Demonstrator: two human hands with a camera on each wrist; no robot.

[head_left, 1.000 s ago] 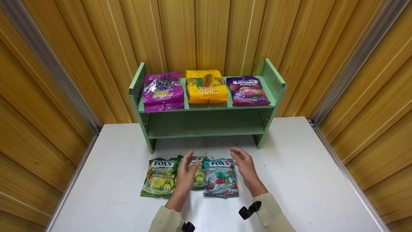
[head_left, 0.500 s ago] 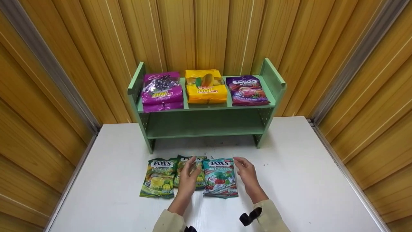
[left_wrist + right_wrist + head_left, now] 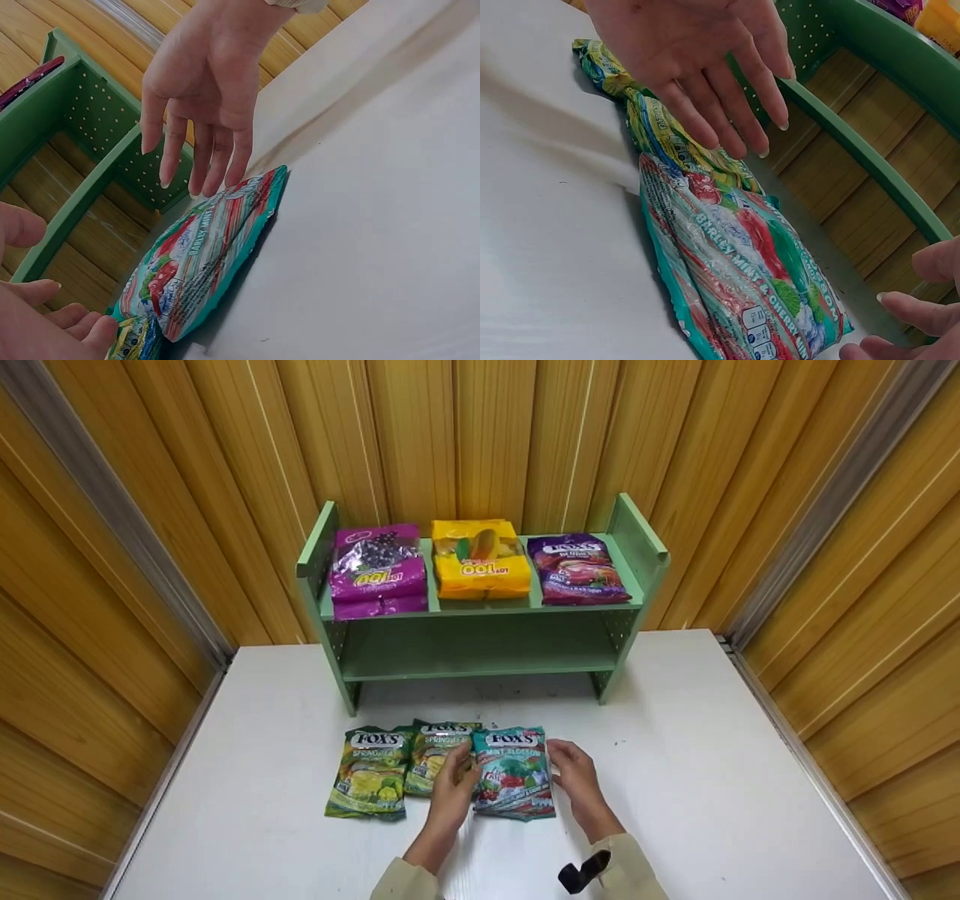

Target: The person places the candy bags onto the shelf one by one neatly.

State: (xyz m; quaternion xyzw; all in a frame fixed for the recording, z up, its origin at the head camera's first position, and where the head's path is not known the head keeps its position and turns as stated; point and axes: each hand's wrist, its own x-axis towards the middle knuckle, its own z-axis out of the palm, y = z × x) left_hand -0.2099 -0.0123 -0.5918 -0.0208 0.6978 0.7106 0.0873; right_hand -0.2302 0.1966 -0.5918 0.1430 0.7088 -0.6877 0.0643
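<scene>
In the head view a teal Fox's Mint Blossom candy bag (image 3: 514, 776) lies flat on the white table. My left hand (image 3: 450, 799) is at its left edge and my right hand (image 3: 579, 786) at its right edge, with fingers loosely extended. The left wrist view shows my right hand (image 3: 210, 90) with fingertips down by the bag's far end, gripping nothing. A green-yellow Fox's Spring Tea bag (image 3: 427, 769) lies partly behind my left hand. Further left is a second Spring Tea bag (image 3: 367, 772). Whether the fingers touch the teal bag is hard to tell.
A green two-tier shelf (image 3: 480, 649) stands behind the bags. On its top tier sit a purple candy bag (image 3: 380, 574), a yellow candy bag (image 3: 481, 561) and a dark purple Fox's bag (image 3: 577, 570). Wood-patterned walls (image 3: 487, 435) enclose the table (image 3: 697, 780).
My left hand has moved right, from over the middle Spring Tea bag to the teal bag's left edge. My right hand has come down towards its right edge. The bags lie where they were.
</scene>
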